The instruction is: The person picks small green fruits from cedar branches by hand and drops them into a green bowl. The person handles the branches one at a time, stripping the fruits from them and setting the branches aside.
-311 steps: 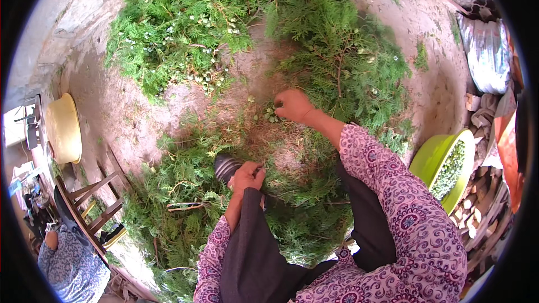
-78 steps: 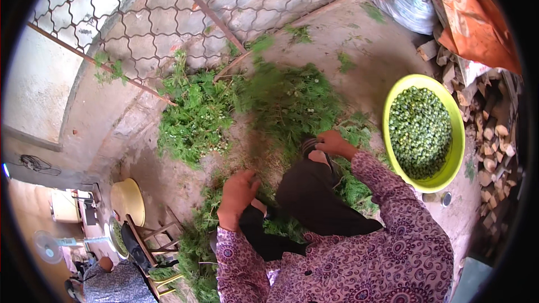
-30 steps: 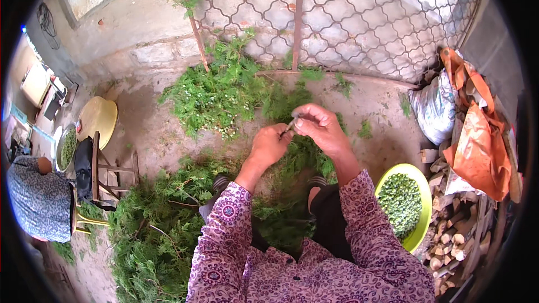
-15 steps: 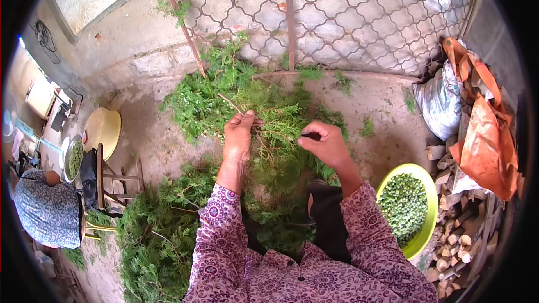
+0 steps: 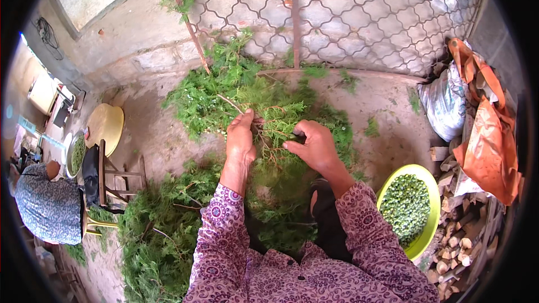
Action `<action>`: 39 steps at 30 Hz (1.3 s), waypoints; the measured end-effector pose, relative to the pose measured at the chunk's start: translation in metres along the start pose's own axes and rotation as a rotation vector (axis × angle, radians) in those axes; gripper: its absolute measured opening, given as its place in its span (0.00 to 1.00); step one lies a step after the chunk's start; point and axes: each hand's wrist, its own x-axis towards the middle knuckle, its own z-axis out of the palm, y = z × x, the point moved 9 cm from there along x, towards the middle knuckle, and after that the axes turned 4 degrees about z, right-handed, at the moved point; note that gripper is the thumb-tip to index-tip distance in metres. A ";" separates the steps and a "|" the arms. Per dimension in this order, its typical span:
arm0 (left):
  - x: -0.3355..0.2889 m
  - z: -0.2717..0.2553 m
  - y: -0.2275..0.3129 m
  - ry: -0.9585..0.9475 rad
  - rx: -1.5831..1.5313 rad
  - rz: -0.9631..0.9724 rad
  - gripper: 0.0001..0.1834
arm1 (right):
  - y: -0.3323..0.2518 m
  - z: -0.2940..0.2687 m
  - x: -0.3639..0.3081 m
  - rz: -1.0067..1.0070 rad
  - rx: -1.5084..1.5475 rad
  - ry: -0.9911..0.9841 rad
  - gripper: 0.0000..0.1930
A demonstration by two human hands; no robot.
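My left hand (image 5: 241, 137) is closed round the woody stem of a leafy evergreen branch (image 5: 279, 122), whose flat, scaly sprays spread to the right. At those sprays is my right hand (image 5: 316, 145), its thumb and forefinger curled toward each other among the leaf tips. What lies between these fingers is too small to make out. Beyond and beneath the hands spreads a heap of cut evergreen branches (image 5: 205, 98). To the right of my right forearm, a yellow-green basin (image 5: 433, 205) holds many small pale-green seed cones (image 5: 409, 205).
A second branch pile (image 5: 160, 241) lies at my left. A person in a patterned top (image 5: 48, 205) sits at far left beside a wooden stool (image 5: 120, 174). Stacked firewood (image 5: 457, 244), an orange sack (image 5: 490, 151) and a white sack (image 5: 446, 104) line the right. A metal lattice (image 5: 348, 17) stands ahead.
My right hand has moved left into the branch's sprays, closer to my left hand. The left hand keeps its hold on the stem.
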 end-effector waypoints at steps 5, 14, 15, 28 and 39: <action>-0.004 -0.009 -0.007 0.055 -0.032 -0.117 0.09 | -0.007 0.009 0.000 -0.028 -0.012 -0.022 0.13; 0.018 -0.044 -0.034 0.174 -0.164 -0.106 0.09 | -0.033 0.044 -0.008 0.018 0.221 -0.326 0.10; 0.013 -0.038 -0.030 0.163 -0.127 -0.093 0.09 | -0.032 0.043 -0.008 0.019 0.220 -0.327 0.10; 0.024 -0.060 -0.014 0.219 -0.085 -0.088 0.10 | -0.084 0.066 -0.054 -0.023 0.721 -0.746 0.07; 0.020 -0.050 0.003 -0.037 -0.135 -0.089 0.13 | 0.001 0.025 -0.001 0.524 1.409 -0.312 0.06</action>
